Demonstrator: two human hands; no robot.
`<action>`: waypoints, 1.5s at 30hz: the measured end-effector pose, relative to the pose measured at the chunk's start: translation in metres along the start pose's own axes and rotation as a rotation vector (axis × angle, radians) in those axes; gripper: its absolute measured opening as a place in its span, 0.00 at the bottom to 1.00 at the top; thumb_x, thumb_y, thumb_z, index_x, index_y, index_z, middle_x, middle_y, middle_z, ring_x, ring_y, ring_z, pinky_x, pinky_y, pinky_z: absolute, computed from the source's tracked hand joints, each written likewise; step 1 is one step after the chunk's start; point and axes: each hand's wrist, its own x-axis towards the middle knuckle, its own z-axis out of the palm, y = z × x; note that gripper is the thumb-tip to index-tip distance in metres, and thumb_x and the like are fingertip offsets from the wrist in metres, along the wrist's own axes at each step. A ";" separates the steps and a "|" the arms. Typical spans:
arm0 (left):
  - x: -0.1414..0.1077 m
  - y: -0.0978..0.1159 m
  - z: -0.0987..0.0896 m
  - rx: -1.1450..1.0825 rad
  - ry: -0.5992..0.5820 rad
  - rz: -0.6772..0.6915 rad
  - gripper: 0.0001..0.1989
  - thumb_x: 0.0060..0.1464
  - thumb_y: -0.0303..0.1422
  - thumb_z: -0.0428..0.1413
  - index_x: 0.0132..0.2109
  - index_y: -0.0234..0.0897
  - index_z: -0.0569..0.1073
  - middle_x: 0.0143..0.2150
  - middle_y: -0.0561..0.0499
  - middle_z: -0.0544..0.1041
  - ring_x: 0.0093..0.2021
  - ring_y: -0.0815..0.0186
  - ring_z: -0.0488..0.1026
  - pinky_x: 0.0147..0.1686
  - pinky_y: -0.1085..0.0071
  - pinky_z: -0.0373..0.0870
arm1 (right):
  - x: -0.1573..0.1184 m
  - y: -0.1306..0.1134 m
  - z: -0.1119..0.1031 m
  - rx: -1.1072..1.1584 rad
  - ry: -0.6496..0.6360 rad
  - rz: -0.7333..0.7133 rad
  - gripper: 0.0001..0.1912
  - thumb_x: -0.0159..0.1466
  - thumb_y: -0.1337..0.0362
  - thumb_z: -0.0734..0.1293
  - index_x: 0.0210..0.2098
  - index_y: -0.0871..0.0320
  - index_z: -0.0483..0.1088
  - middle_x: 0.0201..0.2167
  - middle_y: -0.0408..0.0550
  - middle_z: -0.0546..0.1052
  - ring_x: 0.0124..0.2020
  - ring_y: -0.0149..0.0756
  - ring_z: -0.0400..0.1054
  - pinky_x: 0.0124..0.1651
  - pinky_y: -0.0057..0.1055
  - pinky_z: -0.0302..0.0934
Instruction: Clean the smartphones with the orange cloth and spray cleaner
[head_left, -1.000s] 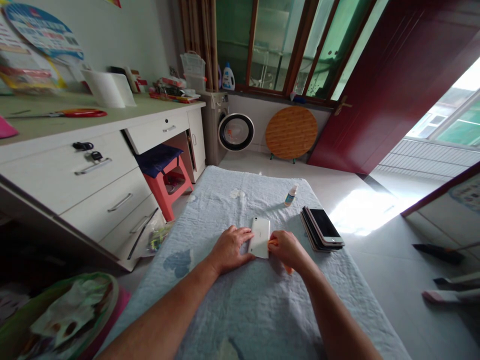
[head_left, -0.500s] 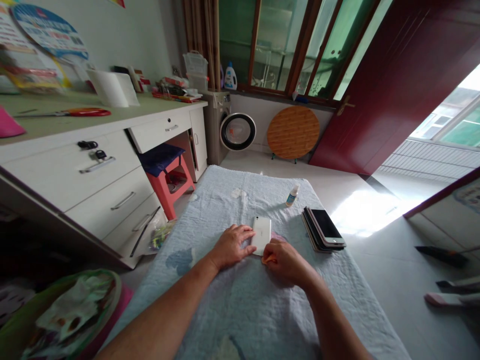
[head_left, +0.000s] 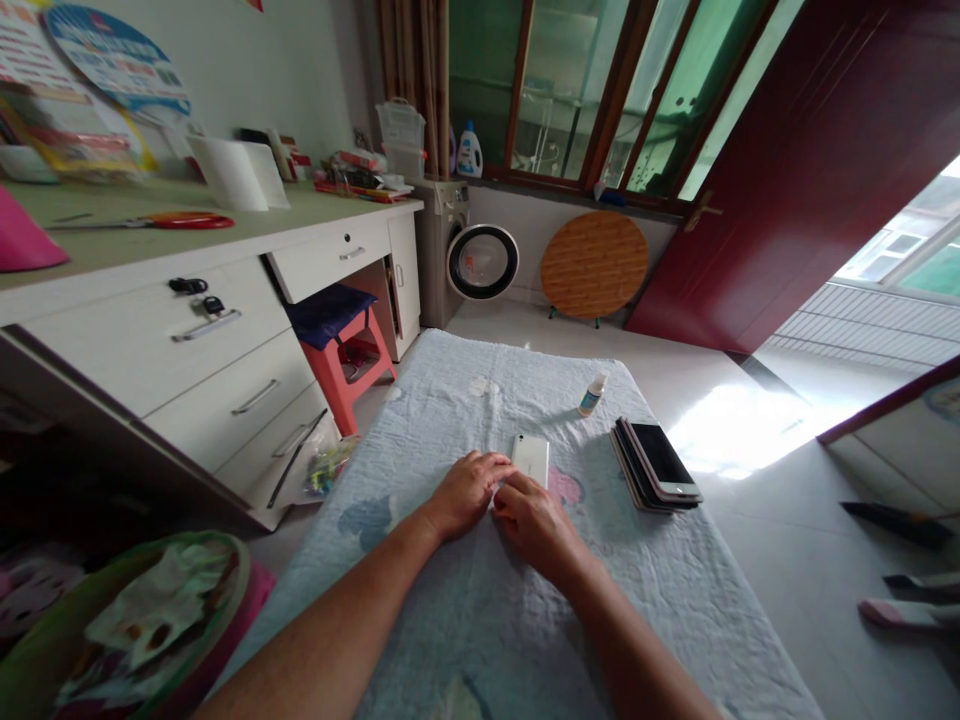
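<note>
A white phone [head_left: 533, 456] lies back up on the blue cloth-covered table [head_left: 450, 620], its lower part hidden by my hands. My left hand [head_left: 469, 492] rests at the phone's left side, fingers bent toward it; whether it grips anything is hidden. My right hand [head_left: 534, 520] is closed over the phone's lower end, touching my left fingers; what it holds, if anything, is out of sight. Beyond, to the right, stands a small spray bottle [head_left: 592, 395]. A stack of several phones [head_left: 660, 462] lies on the right side of the table.
A desk [head_left: 217, 330] with drawers runs along the left, a red stool [head_left: 349, 365] under it. At lower left stands a bin [head_left: 232, 590] with crumpled paper. A washing machine [head_left: 439, 240] and a round wooden board [head_left: 595, 265] are at the back.
My right hand has moved left from the phone's lower right corner across its lower end to my left fingers. The orange cloth seen in it before is now hidden. The view has shifted slightly.
</note>
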 end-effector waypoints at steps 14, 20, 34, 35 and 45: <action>-0.004 0.010 -0.006 -0.027 0.027 -0.038 0.33 0.47 0.26 0.52 0.62 0.37 0.59 0.56 0.48 0.71 0.51 0.58 0.67 0.56 0.60 0.60 | 0.002 0.026 -0.018 -0.006 -0.083 0.049 0.06 0.60 0.69 0.65 0.33 0.55 0.74 0.33 0.42 0.72 0.33 0.27 0.65 0.37 0.22 0.53; -0.006 0.009 -0.004 -0.024 0.039 -0.039 0.34 0.47 0.44 0.61 0.58 0.38 0.61 0.54 0.43 0.70 0.52 0.53 0.67 0.55 0.56 0.60 | 0.034 0.044 -0.024 -0.079 -0.052 0.123 0.10 0.62 0.68 0.61 0.36 0.57 0.75 0.33 0.45 0.70 0.33 0.29 0.64 0.37 0.23 0.53; -0.004 0.000 0.006 -0.101 0.108 -0.062 0.52 0.40 0.49 0.66 0.64 0.40 0.46 0.58 0.39 0.64 0.56 0.50 0.65 0.52 0.55 0.64 | 0.073 0.049 -0.020 -0.264 -0.106 0.124 0.13 0.64 0.67 0.60 0.37 0.56 0.76 0.37 0.49 0.71 0.37 0.33 0.65 0.39 0.26 0.54; -0.004 0.000 0.006 -0.097 0.106 -0.059 0.53 0.40 0.47 0.66 0.65 0.40 0.45 0.58 0.38 0.63 0.57 0.50 0.64 0.52 0.55 0.64 | 0.067 0.046 -0.019 -0.258 -0.120 0.100 0.12 0.64 0.67 0.60 0.37 0.56 0.77 0.36 0.49 0.71 0.37 0.33 0.65 0.39 0.26 0.55; -0.002 -0.001 0.006 -0.083 0.090 -0.036 0.51 0.41 0.38 0.66 0.65 0.43 0.44 0.58 0.40 0.63 0.57 0.49 0.63 0.53 0.54 0.65 | 0.020 0.025 -0.017 -0.068 -0.103 0.083 0.10 0.63 0.66 0.62 0.36 0.52 0.76 0.38 0.44 0.71 0.37 0.30 0.66 0.37 0.23 0.56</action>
